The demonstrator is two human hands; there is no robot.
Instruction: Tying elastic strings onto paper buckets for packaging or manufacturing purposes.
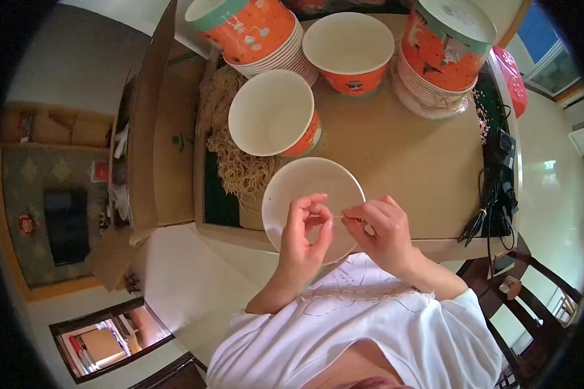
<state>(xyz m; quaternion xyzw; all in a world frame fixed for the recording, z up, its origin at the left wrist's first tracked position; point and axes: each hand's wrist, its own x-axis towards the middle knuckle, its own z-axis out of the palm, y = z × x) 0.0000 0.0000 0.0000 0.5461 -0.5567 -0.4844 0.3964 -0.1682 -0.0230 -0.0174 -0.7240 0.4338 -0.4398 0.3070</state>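
My left hand [307, 230] and my right hand [381, 228] meet just above a white-lined paper tub [292, 194] at the near edge of the table. Each has its fingers curled in a pinch. A thin pale strand [337, 216] seems to run between the fingertips, though it is too fine to see clearly. Left of the tubs lies a tangled heap of beige fibre strands [240, 159]. A braided beige cord [370, 294] stretches across the front of my white shirt. Beyond the near tub stand two more open tubs, orange outside: one [272, 110] and another [347, 45].
Stacks of orange and green tubs rise at the back left [266, 32] and back right [444, 52] of the brown tabletop [396, 168]. Black cables [490, 201] lie along its right side. An opened cardboard box [172, 142] borders the left; dark chairs [532, 305] stand at lower right.
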